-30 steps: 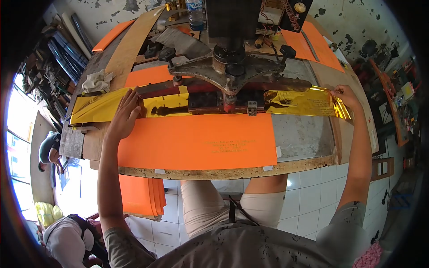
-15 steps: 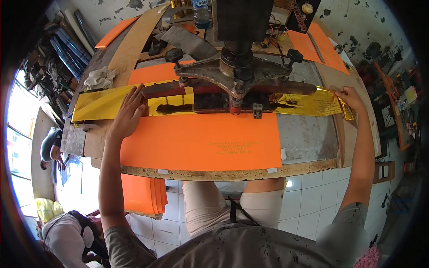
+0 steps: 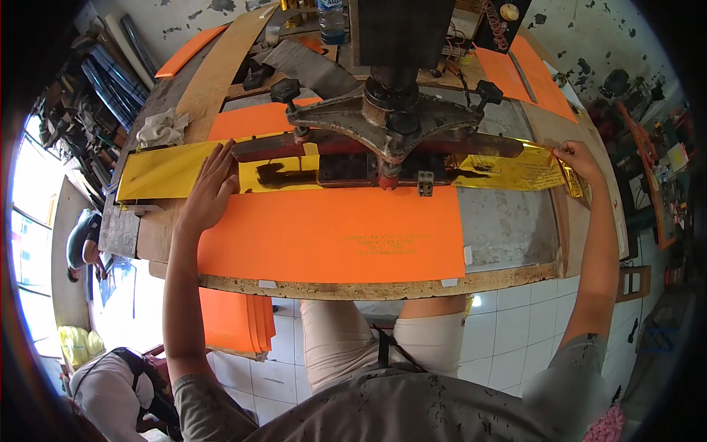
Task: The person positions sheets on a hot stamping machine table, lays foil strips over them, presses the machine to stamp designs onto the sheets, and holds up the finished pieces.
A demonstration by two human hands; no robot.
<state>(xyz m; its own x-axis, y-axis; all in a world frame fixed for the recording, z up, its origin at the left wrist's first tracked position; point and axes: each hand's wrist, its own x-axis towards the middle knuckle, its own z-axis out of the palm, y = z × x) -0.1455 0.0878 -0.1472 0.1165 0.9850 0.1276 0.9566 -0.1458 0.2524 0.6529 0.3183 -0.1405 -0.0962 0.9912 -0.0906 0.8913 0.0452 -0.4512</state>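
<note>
Across the bench (image 3: 353, 289), as the head view has it, a long strip of gold foil (image 3: 158, 175) runs from left to right beneath the dark metal press (image 3: 387, 121). The left hand (image 3: 209, 190) lies flat on the foil, left of the press, its fingers stretched out close together and pointing to the far side; it grips nothing. Over at the right end, the right hand (image 3: 577, 159) is nearly closed, pinching the foil between thumb and fingers, with a crumpled bit hanging just below.

On the near side of the foil there's a broad orange sheet (image 3: 324, 232), its far edge reaching the strip, with small lines of gold lettering (image 3: 387, 244) toward its right. I can't read them from where I stand. White tabs sit at its near and right edges.

Far to the left, a crumpled pale cloth (image 3: 163, 130) rests beyond the foil, and a water bottle (image 3: 331, 22) stands at the far side, left of the press column. More orange sheets (image 3: 230, 320) are piled lower down, past the near edge. Off to the left, a person (image 3: 83, 243) bends forward.
</note>
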